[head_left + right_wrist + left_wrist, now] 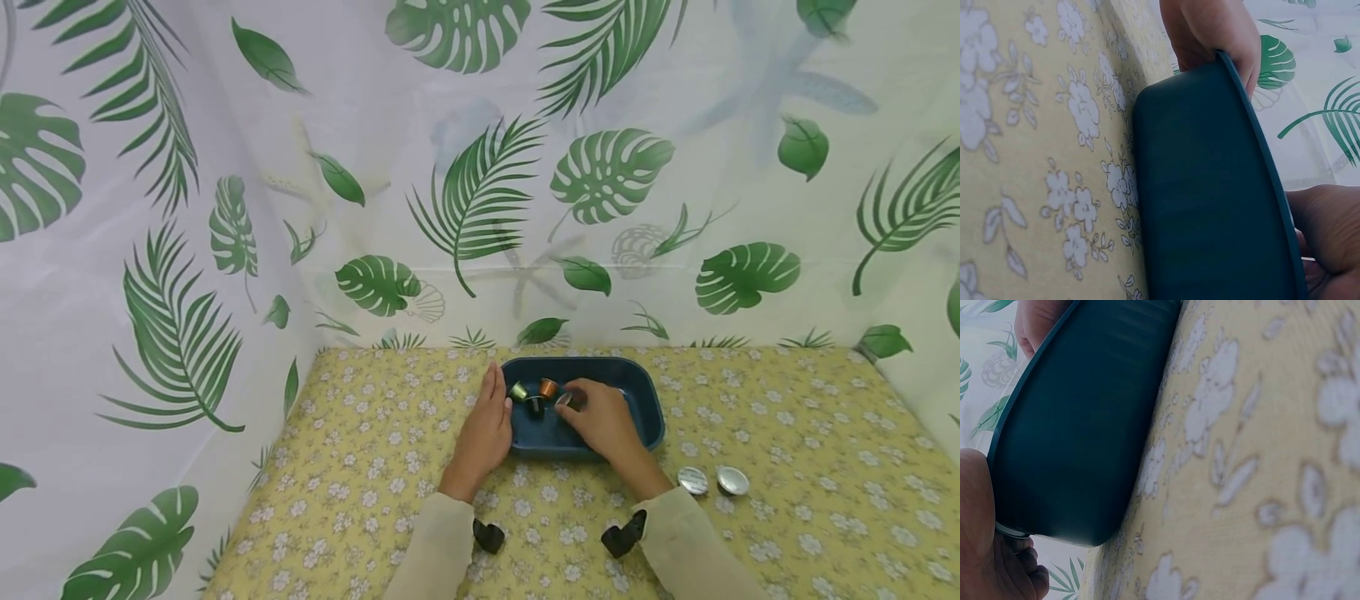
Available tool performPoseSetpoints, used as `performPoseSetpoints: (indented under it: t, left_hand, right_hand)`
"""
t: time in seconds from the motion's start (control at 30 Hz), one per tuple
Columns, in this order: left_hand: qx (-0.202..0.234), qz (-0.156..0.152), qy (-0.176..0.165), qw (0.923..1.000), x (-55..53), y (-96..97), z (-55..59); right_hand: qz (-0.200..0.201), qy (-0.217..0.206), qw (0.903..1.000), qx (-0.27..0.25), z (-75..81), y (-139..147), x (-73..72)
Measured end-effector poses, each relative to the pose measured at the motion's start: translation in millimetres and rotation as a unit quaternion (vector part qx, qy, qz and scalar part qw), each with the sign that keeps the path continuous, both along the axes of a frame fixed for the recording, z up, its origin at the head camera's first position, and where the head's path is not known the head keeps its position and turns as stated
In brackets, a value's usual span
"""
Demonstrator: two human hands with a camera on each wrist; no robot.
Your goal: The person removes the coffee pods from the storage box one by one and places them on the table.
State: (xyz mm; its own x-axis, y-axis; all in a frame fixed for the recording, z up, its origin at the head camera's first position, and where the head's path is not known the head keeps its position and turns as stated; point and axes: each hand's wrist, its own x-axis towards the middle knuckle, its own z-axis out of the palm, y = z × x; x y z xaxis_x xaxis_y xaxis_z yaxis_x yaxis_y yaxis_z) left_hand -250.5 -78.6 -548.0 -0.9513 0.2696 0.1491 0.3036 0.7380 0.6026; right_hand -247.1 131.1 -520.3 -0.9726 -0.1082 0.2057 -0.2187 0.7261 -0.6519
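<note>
My left hand (483,425) holds the left end of a dark blue tray (555,454), its fingers along the outside and its thumb at the rim. Over the tray's interior, my right hand (603,417) pinches a coffee capsule (564,401) with a silvery lid, partly hidden by the fingers. Beside it in the tray are a green capsule (519,391), an orange capsule (548,388) and a black capsule (535,407). Both wrist views show mainly the tray's outer wall (1079,425), which hides the capsules.
Two silver-lidded capsules, one on the left (692,481) and one on the right (732,481), lie on the yellow floral tablecloth (360,467) to the right of the tray. A leaf-patterned backdrop (300,233) rises behind the table and along its sides.
</note>
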Motion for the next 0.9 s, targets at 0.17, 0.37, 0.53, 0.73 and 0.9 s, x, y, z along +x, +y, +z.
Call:
performPoseSetpoints:
  t: [0.17,0.37,0.53,0.73,0.9]
  left_hand:
    - [0.003,-0.005,0.006,1.0,-1.1,4.9,-1.3]
    - [0.004,-0.004,-0.006,1.0,1.4,7.8,0.0]
    - [0.007,-0.006,-0.006,0.9999,1.6,9.5,0.5]
    - [0.008,-0.008,-0.009,0.9999,2.1,8.7,0.5]
    - [0.01,0.002,-0.005,0.9999,3.0,4.6,0.3]
  right_hand:
    - [-0.003,0.011,0.9998,-0.016,2.6,9,6.6]
    - [-0.006,0.009,0.9997,-0.022,1.8,16,15.4]
    - [-0.012,0.021,0.9992,-0.033,2.5,20,24.3]
    - [-0.021,0.024,0.9983,-0.048,3.1,23,32.7]
    - [-0.019,0.025,0.9976,-0.062,0.7,24,35.3]
